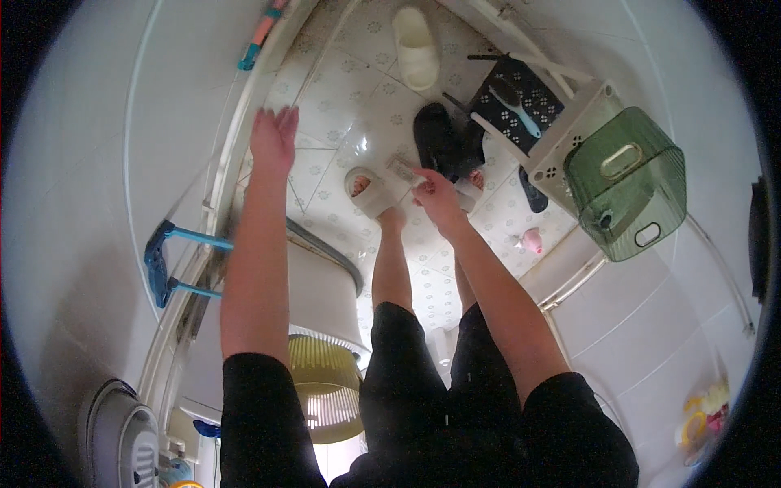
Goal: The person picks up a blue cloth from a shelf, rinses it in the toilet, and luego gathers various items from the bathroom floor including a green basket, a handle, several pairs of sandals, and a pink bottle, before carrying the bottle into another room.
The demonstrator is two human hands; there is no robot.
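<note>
My left hand point(275, 140) is raised at the left, fingers stretched out and apart, near the pale rail point(241, 130) along the wall. A thin pale line point(324, 50) runs up and away from its fingertips; whether they touch it I cannot tell. My right hand point(437, 195) is in front of my feet, its fingers curled together with the index finger forward. Just beyond that finger shows a small greyish rectangular piece point(401, 168); I cannot make out whether it is held or lies on the floor. Light slippers point(370, 195) are on my feet.
A pale slipper point(416, 49) and a dark slipper point(438, 140) lie on the patterned tiles point(325, 106). At the right stand a rack point(569, 134) with a brush point(515, 107) and a green clear basket point(625, 183). A yellow-green basket point(325, 398) is below my left arm.
</note>
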